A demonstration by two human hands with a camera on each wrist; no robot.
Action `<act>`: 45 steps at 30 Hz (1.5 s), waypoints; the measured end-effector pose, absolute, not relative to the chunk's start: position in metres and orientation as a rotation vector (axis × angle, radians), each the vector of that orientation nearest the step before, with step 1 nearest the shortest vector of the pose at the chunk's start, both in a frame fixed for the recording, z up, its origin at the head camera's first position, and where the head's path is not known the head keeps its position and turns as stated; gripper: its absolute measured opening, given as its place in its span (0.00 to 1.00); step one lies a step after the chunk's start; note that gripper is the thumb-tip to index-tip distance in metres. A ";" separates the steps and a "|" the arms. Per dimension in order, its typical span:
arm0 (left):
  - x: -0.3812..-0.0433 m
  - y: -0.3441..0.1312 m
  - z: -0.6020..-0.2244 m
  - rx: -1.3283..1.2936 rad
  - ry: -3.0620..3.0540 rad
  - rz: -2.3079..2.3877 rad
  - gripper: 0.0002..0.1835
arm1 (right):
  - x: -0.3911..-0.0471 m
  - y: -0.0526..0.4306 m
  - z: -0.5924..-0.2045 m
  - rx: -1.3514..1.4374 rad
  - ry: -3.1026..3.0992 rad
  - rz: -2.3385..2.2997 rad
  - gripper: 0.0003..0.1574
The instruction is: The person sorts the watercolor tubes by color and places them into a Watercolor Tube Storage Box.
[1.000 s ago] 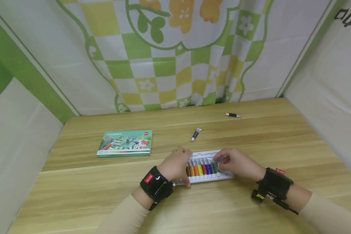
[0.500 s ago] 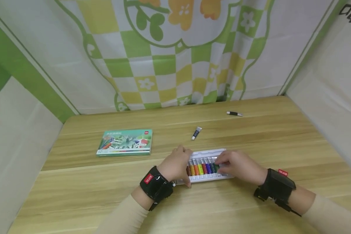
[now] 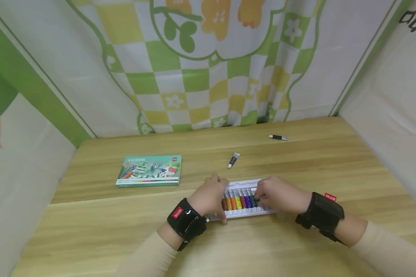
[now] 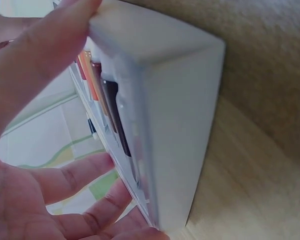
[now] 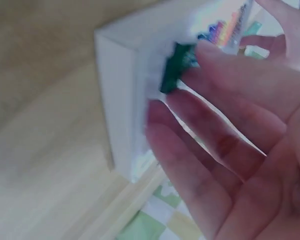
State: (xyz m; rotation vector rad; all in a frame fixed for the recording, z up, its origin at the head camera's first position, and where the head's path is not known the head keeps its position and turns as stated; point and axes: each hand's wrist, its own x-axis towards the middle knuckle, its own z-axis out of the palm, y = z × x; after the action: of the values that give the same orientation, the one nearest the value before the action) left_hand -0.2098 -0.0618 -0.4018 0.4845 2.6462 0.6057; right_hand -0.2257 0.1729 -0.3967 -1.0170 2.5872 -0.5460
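A white tray [image 3: 246, 184] holds a row of colored paint tubes [image 3: 238, 200]. My left hand [image 3: 209, 196] grips its left end, thumb at the near edge and fingers along the far edge. The left wrist view shows the tray's end wall [image 4: 177, 130] close up, with a black tube [image 4: 115, 112] and a brown one inside. At the right end, my right hand [image 3: 280, 195] pinches a dark green paint tube [image 5: 174, 69] between thumb and fingertips, tilted over the tray in the right wrist view. The head view has most of that tube hidden behind the fingers.
A dark paint tube [image 3: 233, 160] lies behind the tray, and a black one [image 3: 278, 137] farther back to the right. A flat green illustrated box [image 3: 149, 171] lies at the left. A checkered curtain [image 3: 208, 84] hangs behind the wooden table [image 3: 90, 231].
My right hand has turned over the tray's right end, its fingers now closer together, covering more of the green tube. The left hand stays on the tray.
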 end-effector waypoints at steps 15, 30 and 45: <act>-0.198 -0.060 -0.414 0.491 2.646 0.570 0.57 | -0.292 0.160 -0.404 -0.704 2.524 -0.778 0.05; -0.200 -0.054 -0.413 0.507 2.660 0.550 0.57 | -0.349 0.110 -0.429 -0.380 2.707 -0.458 0.39; -0.205 -0.062 -0.400 0.505 2.686 0.555 0.57 | -0.351 0.129 -0.417 -0.334 2.441 -1.191 0.14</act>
State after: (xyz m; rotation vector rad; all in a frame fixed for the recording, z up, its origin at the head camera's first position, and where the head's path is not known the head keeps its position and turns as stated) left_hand -0.2050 -0.0619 -0.4005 0.5046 2.6863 0.5554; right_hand -0.3507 0.1291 -0.4172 -0.3337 2.4415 -1.1911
